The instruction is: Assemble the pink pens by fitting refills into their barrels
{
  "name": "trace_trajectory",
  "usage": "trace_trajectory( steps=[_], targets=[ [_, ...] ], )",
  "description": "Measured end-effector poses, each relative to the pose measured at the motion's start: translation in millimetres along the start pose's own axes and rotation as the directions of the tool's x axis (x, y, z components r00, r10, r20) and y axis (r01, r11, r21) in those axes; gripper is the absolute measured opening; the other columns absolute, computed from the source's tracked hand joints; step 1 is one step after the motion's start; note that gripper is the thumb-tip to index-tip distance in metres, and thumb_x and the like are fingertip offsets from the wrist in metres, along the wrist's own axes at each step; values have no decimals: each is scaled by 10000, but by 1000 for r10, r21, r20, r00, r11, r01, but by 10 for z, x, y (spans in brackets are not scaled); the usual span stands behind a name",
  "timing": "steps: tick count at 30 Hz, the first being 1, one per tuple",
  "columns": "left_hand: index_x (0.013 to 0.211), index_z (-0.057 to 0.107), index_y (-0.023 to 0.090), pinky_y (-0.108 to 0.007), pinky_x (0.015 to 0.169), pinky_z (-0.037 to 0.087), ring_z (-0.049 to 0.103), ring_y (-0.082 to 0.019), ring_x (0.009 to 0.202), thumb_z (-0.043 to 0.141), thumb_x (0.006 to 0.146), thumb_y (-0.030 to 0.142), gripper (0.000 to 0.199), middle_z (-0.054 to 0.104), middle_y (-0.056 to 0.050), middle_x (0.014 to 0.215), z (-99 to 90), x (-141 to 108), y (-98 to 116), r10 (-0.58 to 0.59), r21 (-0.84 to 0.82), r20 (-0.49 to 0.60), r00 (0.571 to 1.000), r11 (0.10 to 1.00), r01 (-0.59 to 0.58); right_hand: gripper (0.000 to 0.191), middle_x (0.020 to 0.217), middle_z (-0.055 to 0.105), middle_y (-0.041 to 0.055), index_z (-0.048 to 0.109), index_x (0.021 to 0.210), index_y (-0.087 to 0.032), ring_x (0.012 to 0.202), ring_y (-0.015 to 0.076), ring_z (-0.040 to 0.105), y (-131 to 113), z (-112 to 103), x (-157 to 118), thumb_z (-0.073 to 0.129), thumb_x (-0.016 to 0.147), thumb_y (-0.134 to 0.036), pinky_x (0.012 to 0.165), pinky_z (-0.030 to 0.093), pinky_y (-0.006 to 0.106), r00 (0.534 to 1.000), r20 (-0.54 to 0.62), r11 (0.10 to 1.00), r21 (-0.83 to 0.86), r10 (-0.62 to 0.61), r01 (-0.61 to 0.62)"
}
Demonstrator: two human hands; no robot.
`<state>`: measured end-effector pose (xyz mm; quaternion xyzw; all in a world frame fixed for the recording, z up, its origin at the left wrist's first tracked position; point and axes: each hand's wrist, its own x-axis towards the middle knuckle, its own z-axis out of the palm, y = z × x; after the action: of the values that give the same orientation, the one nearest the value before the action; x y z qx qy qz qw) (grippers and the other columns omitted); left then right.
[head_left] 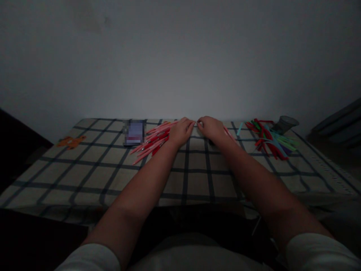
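Note:
Above the far part of the table, my left hand is closed in a pinch, thumb against fingers. My right hand pinches too, its fingertips a small gap away from the left ones. Whatever they hold is too small and dim to make out. Right beside the left hand lies a bundle of slim pink and red sticks, pen-like in shape, partly hidden by that hand. A few more pink sticks show just past my right wrist.
A phone-like device with a lit screen lies left of the bundle. On the checked tablecloth rests an orange figure at far left. Red, green and blue strips are piled at right, near a clear glass. A wall stands behind.

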<state>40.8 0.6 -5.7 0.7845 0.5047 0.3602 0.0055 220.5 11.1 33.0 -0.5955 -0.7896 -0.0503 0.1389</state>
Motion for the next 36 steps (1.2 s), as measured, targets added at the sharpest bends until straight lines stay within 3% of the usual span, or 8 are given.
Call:
trace_trajectory(
  steps=[5,10,13,17,21,26,31,36],
  targets=[
    [1223,792,176,-319,1014,524,710,-225,1161,508,1123,304,328,779,-120,1222,-87,62,-59,-62,4,-132,989,998,63,442,1335,794,156,781,1280,-207,1178,315,757,-286,133,-174,402,1122,-371,916,541,377,981,2,981,19,-194,194],
    [1205,820,172,-327,978,536,715,-208,984,550,1072,337,342,807,-110,1189,-460,297,-254,-209,-30,-240,948,978,208,454,1337,798,148,791,1264,-193,1232,296,739,-228,293,-182,398,1123,-371,940,531,364,954,63,956,20,-292,291],
    [1135,846,181,-318,912,534,728,-225,971,610,1014,431,364,842,-101,1129,-767,390,-473,-230,-26,45,972,973,231,452,1347,799,136,794,1275,-205,1220,290,739,-202,315,-181,406,1121,-379,914,524,358,955,58,956,44,-292,290],
    [1009,864,199,-303,698,460,707,-224,796,646,939,623,482,826,-72,884,-1005,280,-680,-226,115,394,891,974,197,428,1318,812,110,797,1243,-217,1172,285,744,-244,322,-210,428,1115,-393,839,493,352,951,12,946,111,-308,305],
    [951,832,218,-313,635,400,693,-227,736,658,909,706,520,812,-64,853,-935,45,-592,-199,261,435,878,961,88,382,1247,827,103,803,1172,-209,1109,274,742,-287,331,-235,475,1098,-389,782,441,344,939,8,928,157,-343,337],
    [880,772,235,-332,665,433,768,-308,918,663,938,655,438,840,-108,1002,-716,-128,-390,-165,466,447,879,882,-71,388,1209,834,98,814,1169,-201,1066,251,729,-274,302,-237,478,1101,-383,780,416,337,947,-1,927,203,-322,315],
    [1029,807,253,-399,772,544,781,-383,1080,645,961,631,417,843,-135,1151,-671,-173,-377,-217,512,390,895,859,-15,375,1179,838,101,830,1161,-189,1041,246,720,-205,281,-207,511,1087,-371,810,426,342,952,-37,922,243,-303,303],
    [1013,833,262,-428,822,575,791,-376,1065,651,960,608,395,856,-117,1087,-677,-205,-302,-264,538,378,887,843,21,345,1125,839,105,834,1125,-195,1003,245,704,-160,306,-194,536,1067,-360,788,412,338,948,-87,916,243,-307,319]
  ],
)
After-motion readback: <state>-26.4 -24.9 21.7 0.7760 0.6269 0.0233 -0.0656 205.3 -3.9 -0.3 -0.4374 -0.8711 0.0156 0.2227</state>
